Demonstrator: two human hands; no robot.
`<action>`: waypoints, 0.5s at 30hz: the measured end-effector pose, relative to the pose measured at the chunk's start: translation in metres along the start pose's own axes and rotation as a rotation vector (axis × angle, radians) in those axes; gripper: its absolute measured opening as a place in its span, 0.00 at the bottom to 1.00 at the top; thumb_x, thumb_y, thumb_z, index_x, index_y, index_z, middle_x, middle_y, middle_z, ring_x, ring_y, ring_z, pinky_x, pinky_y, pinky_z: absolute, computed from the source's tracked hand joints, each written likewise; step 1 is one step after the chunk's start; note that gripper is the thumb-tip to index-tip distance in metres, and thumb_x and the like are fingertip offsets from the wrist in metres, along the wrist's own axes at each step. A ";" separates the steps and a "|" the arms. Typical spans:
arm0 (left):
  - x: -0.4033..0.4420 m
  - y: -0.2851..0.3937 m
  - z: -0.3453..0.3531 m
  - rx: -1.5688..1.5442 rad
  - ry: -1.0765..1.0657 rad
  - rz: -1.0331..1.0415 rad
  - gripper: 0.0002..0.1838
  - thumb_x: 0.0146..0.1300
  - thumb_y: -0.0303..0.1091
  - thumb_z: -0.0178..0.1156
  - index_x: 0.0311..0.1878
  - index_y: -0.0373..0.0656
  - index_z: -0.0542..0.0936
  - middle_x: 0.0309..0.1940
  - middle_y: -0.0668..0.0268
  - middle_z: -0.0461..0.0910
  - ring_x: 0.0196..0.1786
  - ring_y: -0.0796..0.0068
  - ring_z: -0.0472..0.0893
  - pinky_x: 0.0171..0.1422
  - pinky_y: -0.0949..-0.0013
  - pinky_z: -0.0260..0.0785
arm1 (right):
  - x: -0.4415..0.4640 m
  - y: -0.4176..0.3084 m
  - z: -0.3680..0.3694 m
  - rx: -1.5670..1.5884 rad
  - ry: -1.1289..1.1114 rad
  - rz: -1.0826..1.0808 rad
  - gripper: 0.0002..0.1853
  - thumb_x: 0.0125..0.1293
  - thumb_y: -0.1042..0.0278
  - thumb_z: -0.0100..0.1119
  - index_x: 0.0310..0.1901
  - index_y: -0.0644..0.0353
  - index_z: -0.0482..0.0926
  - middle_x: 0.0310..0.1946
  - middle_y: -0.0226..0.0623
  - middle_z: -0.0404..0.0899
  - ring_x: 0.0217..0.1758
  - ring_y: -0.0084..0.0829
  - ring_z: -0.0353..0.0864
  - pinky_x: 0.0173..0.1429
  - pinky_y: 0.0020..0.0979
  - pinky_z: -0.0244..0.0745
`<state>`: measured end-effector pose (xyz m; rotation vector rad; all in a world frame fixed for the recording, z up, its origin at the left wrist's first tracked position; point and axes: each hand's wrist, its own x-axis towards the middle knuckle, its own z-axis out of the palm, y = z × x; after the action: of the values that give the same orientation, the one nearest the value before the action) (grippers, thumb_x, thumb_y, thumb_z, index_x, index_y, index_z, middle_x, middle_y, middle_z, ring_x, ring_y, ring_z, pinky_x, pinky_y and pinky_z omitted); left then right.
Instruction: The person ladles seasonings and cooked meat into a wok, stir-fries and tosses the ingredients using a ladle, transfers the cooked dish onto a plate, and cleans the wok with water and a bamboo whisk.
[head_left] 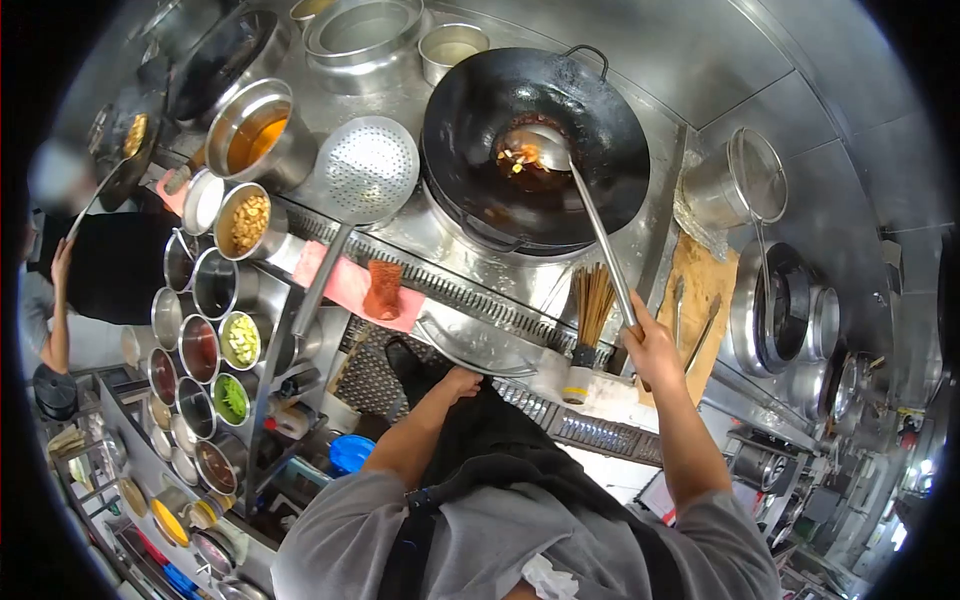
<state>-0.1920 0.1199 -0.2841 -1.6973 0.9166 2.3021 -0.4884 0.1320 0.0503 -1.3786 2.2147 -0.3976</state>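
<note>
My right hand (652,345) is closed round the handle of a long metal ladle (598,225). The ladle's bowl rests inside a large black wok (465,130), over some chopped food (520,156) in dark liquid. My left hand (463,383) is low in front of my body, by the stove's front edge near a curved metal bar; its fingers are curled, and what they hold, if anything, is hidden. Left of the wok lies a perforated skimmer (367,168), its handle pointing toward me. A reddish-brown cloth (382,290) sits on a pink cloth (342,283).
Metal pots, one with orange liquid (255,140), stand at the upper left. Below them are several ingredient containers (240,340). A bamboo brush (590,310) stands right of centre; tongs (703,332) and a strainer (757,175) are farther right. Another person's arm (58,300) shows at far left.
</note>
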 end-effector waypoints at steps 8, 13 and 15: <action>0.119 -0.089 0.093 -0.132 -0.127 0.903 0.21 0.63 0.39 0.54 0.60 0.50 0.73 0.61 0.59 0.71 0.64 0.56 0.68 0.72 0.53 0.55 | 0.013 -0.003 0.018 0.123 -0.053 0.121 0.30 0.62 0.72 0.53 0.68 0.59 0.61 0.27 0.58 0.77 0.31 0.54 0.77 0.40 0.47 0.70; 0.100 -0.072 0.105 -0.395 -0.115 0.344 0.19 0.62 0.33 0.55 0.58 0.44 0.73 0.54 0.58 0.74 0.59 0.58 0.71 0.65 0.61 0.61 | 0.019 0.014 0.017 -0.075 0.095 -0.034 0.32 0.61 0.73 0.55 0.69 0.54 0.61 0.21 0.44 0.73 0.22 0.37 0.75 0.32 0.40 0.72; 0.103 -0.067 0.110 -0.689 -0.123 0.095 0.18 0.63 0.31 0.56 0.56 0.42 0.74 0.49 0.59 0.78 0.53 0.62 0.76 0.59 0.64 0.69 | 0.038 0.026 0.036 -0.225 0.263 -0.229 0.33 0.61 0.73 0.55 0.69 0.51 0.61 0.20 0.36 0.71 0.19 0.24 0.73 0.28 0.35 0.71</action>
<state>-0.2882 0.2090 -0.3834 -1.7045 0.1724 2.9689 -0.5017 0.1097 -0.0020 -1.8002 2.3758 -0.4413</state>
